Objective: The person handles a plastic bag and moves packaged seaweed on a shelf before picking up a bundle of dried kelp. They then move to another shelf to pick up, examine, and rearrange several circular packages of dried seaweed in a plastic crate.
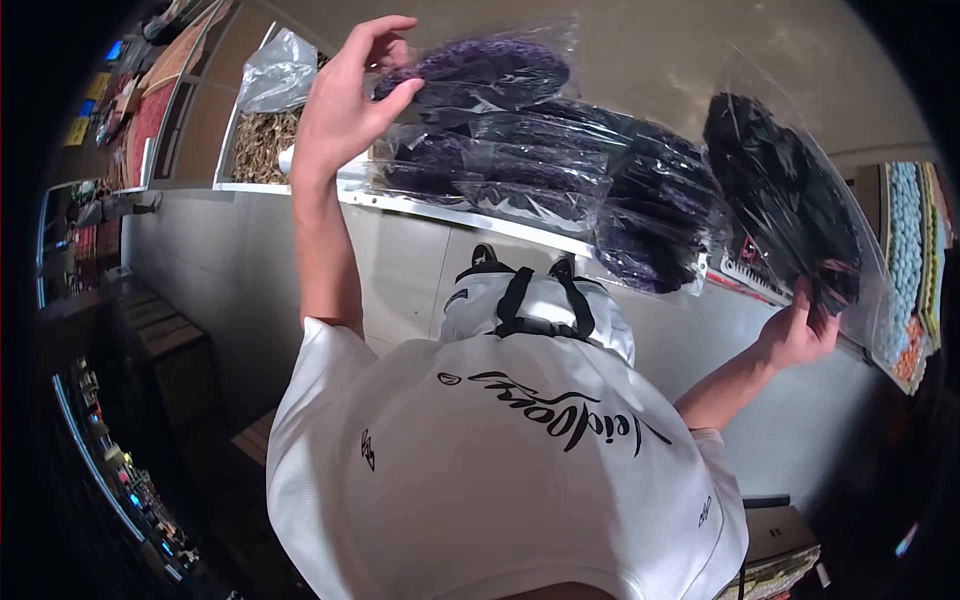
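Note:
Several clear plastic bags with dark purple, fuzzy contents (540, 170) lie in overlapping rows on a white-edged table. At their upper left, my left hand (350, 100) has its thumb and fingers closed on the near end of one purple bag (490, 72), which rests over the others. On the right, my right hand (800, 335) pinches the lower end of a large clear bag with black contents (780, 185). That bag is tilted and held up beside the rows.
A crumpled clear plastic bag (278, 72) lies by a compartment of brown shredded material (262, 148) at the table's left. Folded coloured textiles (903, 250) stand at the far right. A dark box (172, 350) is at lower left.

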`<state>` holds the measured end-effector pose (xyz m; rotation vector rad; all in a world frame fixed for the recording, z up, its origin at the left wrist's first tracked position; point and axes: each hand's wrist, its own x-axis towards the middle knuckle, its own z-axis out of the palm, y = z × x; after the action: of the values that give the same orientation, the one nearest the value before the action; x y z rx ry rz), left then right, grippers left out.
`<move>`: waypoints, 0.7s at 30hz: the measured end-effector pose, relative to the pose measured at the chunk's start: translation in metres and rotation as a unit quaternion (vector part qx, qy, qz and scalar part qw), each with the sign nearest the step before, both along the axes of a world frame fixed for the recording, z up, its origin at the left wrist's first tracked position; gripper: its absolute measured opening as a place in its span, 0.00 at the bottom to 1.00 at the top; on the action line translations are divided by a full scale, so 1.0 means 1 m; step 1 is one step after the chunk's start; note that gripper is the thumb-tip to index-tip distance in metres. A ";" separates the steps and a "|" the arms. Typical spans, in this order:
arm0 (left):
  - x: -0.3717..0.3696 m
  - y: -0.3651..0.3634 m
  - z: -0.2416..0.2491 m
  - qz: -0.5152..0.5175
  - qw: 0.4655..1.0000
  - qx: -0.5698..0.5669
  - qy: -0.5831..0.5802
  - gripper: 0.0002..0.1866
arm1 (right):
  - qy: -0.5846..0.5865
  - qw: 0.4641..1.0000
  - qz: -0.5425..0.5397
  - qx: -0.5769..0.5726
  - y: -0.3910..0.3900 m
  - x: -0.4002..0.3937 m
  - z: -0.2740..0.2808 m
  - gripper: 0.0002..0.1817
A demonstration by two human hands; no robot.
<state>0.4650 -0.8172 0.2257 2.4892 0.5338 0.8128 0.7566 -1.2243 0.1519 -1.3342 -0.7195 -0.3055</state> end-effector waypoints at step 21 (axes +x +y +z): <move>-0.081 0.105 -0.116 -0.165 0.943 0.063 0.283 0.16 | -0.107 0.886 0.239 -0.383 0.365 -0.136 -0.017 0.13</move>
<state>0.3838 -0.7120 0.1097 2.8195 0.2320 -0.0094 0.6211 -0.8589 0.1347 -1.8089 -1.4198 0.2756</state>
